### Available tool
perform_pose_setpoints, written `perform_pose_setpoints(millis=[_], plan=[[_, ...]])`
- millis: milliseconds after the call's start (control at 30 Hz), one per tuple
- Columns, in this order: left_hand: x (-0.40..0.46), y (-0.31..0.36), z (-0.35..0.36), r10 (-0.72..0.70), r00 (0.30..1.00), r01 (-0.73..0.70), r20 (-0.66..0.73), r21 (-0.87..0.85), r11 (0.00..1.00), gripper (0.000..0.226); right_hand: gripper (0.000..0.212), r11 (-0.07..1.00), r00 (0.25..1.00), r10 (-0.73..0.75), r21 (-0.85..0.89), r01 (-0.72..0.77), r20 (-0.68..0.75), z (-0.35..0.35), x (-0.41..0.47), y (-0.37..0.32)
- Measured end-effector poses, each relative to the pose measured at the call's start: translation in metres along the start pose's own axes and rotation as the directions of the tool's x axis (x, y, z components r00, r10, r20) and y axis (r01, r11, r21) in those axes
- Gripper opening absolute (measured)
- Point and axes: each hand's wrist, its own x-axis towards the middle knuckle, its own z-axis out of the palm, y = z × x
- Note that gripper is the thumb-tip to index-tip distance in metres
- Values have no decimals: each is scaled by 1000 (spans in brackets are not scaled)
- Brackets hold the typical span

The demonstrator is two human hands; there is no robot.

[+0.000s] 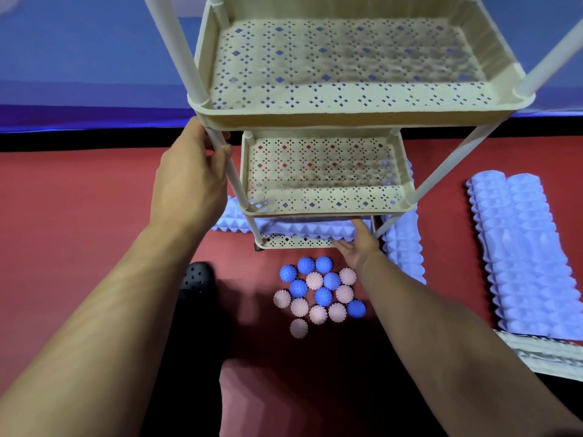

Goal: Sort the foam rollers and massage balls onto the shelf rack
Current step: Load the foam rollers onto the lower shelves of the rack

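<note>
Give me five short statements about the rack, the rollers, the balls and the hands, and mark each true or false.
1. The left hand grips a post of the shelf rack. True.
2. The top tray holds several massage balls. False: it holds nothing.
3. The massage balls lie on the red floor, blue and pink mixed. True.
4. The right hand holds a pink ball. False: it reaches to the foam roller on the bottom tray.
5. Two foam rollers lie side by side at right. True.
</note>
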Motion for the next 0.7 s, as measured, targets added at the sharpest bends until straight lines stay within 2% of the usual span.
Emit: perform_pose_setpoints(millis=[100,167,267,333,533,700], plan=[[1,-2,0,5,1000,-5,2,-17,1000,12,53,999,993,-3,38,7,-120,-6,12,7],[1,-2,1,8,1000,-8,3,-22,1000,14,61,1000,985,24,7,-24,-172,-15,13,16],[1,-3,2,10,1000,-10,-3,-29,1000,16,50,995,980,88,-37,-96,-180,-23,19,32],[2,-4,2,12,1000,-12,0,-34,999,17,46,994,987,93,-37,-99,-132,-21,23,42],[2,-6,3,-3,1000,3,-3,-56,998,14,59,994,995,95,-49,-94,13,17,25,57],[2,-7,1,26,1000,-26,-7,-42,999,16,36,988,984,156,-5,-156,82,47,34,71]])
